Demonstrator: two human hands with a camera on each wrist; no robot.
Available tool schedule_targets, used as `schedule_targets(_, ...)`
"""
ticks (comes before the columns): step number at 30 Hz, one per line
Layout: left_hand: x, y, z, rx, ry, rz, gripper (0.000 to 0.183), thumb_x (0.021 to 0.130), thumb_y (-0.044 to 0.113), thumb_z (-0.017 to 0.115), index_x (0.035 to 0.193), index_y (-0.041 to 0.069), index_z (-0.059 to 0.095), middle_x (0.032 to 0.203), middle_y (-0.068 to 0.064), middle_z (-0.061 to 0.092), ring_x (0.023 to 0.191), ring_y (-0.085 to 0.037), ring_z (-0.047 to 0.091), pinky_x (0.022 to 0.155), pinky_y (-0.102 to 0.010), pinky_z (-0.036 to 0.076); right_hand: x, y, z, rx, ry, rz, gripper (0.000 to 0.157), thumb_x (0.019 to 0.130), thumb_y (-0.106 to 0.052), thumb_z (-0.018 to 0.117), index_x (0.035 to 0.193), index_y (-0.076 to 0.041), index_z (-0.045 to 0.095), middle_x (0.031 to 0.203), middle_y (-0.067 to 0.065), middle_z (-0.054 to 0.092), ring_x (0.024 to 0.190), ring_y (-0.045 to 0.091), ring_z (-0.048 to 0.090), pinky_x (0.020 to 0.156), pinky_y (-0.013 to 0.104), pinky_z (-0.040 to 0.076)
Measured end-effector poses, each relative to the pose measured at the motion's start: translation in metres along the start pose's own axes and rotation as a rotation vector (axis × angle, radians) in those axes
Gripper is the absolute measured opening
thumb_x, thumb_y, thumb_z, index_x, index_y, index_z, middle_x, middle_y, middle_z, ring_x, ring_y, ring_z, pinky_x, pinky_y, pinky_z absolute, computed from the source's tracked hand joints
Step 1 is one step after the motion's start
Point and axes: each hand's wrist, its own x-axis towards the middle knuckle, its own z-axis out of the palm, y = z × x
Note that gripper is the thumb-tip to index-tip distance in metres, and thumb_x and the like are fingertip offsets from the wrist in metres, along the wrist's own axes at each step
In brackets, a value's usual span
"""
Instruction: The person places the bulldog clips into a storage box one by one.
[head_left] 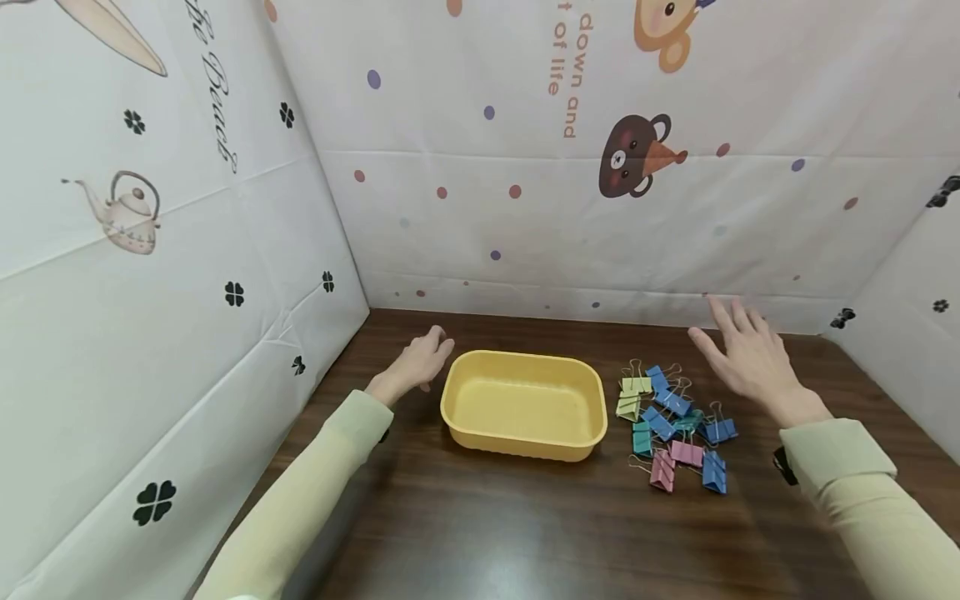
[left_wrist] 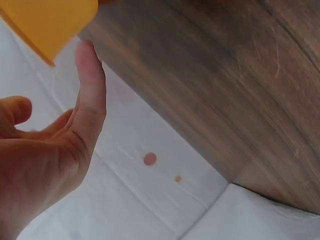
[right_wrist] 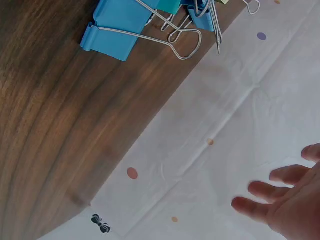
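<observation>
An empty yellow tray (head_left: 523, 407) stands mid-table; one corner of the tray (left_wrist: 47, 22) shows in the left wrist view. My left hand (head_left: 420, 363) rests on the table just left of the tray, fingers loosely curled, holding nothing. To the tray's right lies a pile of binder clips (head_left: 672, 421) in blue, pink, green and teal. My right hand (head_left: 742, 354) hovers above and right of the pile, fingers spread and straight, empty. A blue clip (right_wrist: 117, 27) with wire handles fills the top of the right wrist view, well away from my right hand's fingers (right_wrist: 272, 192).
The dark wooden table (head_left: 480, 517) is walled on three sides by white printed sheets: left wall (head_left: 150, 292), back wall (head_left: 600, 208), right wall (head_left: 915, 333). A black wristband (head_left: 783, 465) sits at my right cuff.
</observation>
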Motion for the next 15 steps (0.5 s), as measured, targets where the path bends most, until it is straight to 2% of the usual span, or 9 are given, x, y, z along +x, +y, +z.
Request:
schedule_targets(1, -0.001, 0.002, 0.002, -0.020, -0.031, -0.015, 0.043, 0.105, 0.039, 0.030, 0.133, 0.008, 0.040, 0.098, -0.020, 0.061, 0.062, -0.030, 0.064, 0.056, -0.041, 0.060, 0.000, 0.002, 0.000, -0.003, -0.006, 0.000, 0.070, 0.102, -0.053, 0.028, 0.156, -0.018, 0.001, 0.153, 0.037, 0.012, 0.133, 0.063, 0.018, 0.099, 0.079, 0.018)
schedule_targets(3, -0.002, 0.005, 0.007, -0.036, -0.074, -0.032, 0.040, 0.106, 0.035, 0.029, 0.130, 0.007, 0.042, 0.085, -0.018, 0.060, 0.054, -0.025, 0.061, 0.048, -0.037, 0.058, 0.000, 0.005, 0.000, -0.002, -0.029, 0.007, 0.070, 0.103, -0.052, 0.027, 0.156, -0.014, 0.003, 0.151, 0.038, 0.016, 0.128, 0.066, 0.022, 0.096, 0.080, 0.022)
schedule_targets(6, -0.004, 0.006, 0.015, -0.047, -0.089, -0.051, 0.036, 0.106, 0.028, 0.029, 0.128, 0.004, 0.044, 0.082, -0.017, 0.061, 0.047, -0.020, 0.058, 0.042, -0.032, 0.055, 0.001, 0.008, 0.001, 0.000, -0.078, 0.019, 0.072, 0.103, -0.052, 0.025, 0.154, -0.003, 0.011, 0.147, 0.040, 0.024, 0.124, 0.066, 0.026, 0.093, 0.079, 0.027)
schedule_targets(10, -0.004, 0.006, 0.020, -0.103, -0.069, -0.054, 0.031, 0.106, 0.020, 0.033, 0.127, 0.003, 0.046, 0.087, -0.020, 0.063, 0.042, -0.017, 0.054, 0.040, -0.030, 0.052, 0.001, 0.011, 0.004, -0.016, -0.154, 0.009, 0.074, 0.103, -0.052, 0.027, 0.148, 0.007, 0.023, 0.140, 0.042, 0.034, 0.121, 0.063, 0.035, 0.088, 0.075, 0.037)
schedule_targets(15, -0.003, 0.004, 0.021, -0.177, -0.027, -0.031, 0.026, 0.103, 0.012, 0.040, 0.123, 0.001, 0.052, 0.066, -0.014, 0.057, 0.036, -0.013, 0.046, 0.039, -0.033, 0.050, 0.000, 0.010, 0.009, -0.033, -0.233, -0.015, 0.074, 0.102, -0.050, 0.033, 0.142, 0.011, 0.031, 0.132, 0.044, 0.043, 0.115, 0.060, 0.045, 0.084, 0.069, 0.044)
